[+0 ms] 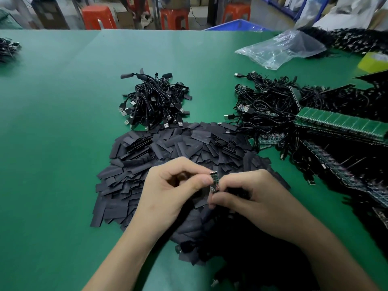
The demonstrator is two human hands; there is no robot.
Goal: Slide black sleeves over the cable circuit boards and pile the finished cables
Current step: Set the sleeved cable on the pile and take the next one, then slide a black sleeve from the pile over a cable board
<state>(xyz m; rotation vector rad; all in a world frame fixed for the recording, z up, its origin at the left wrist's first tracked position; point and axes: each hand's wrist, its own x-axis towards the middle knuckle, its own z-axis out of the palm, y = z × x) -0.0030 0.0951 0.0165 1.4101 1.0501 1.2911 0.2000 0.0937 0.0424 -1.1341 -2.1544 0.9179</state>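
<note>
A: Step in hand?

B: Sleeving, by the look of it. Pinching the upper end of a small circuit board [214, 182] with thumb and forefinger of the left hand [174, 185], gripping its lower end in the curled fingers of the right hand [252, 196]. Hands close together, low centre, over the heap of black sleeves [168, 152]. Board upright and bare, with no sleeve visibly on it and none clearly in either grip.

A: Next move?

B: Probably calls for taking one sleeve from the heap, opening its flat mouth, lining it up with the board's end and pushing it along. Then dropping the cable on the finished pile [155, 99] just behind the heap.

A: Counts, left to right?

B: One small tangle of cables [8, 49] at the far edge of the green table [63, 122]. Three orange stools [98, 16] beyond it. One finished pile. One sleeve heap, far too many pieces to count. One board in hand. One sprawl of unsleeved cables [266, 106]. One clear plastic bag [281, 47] behind that. Long green board panels [340, 122] at far right, number unclear.
</note>
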